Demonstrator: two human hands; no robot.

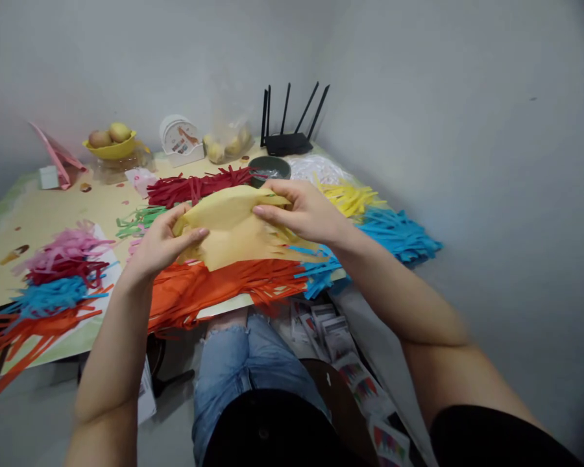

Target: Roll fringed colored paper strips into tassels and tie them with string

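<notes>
Between my two hands a sheet of yellow tissue paper [233, 227] is held up over the table, its right side cut into fringe strips. My left hand [168, 240] pinches the left edge, thumb in front. On the right, my right hand [299, 207] grips the paper near the fringe between thumb and fingers. Just below lies a pile of orange fringed paper [214, 285]. Behind the sheet is a dark red fringed bundle [194, 188]. Blue fringed paper [399, 233] and yellow fringed paper [350, 196] lie to the right.
Pink, red, blue and orange tassels [61, 279] lie at the table's left. Along the back stand a yellow fruit bowl [111, 150], a white holder [181, 143], a dark green bowl [270, 170] and a black router [287, 144]. Small printed packets [335, 334] lie below, beside the wall.
</notes>
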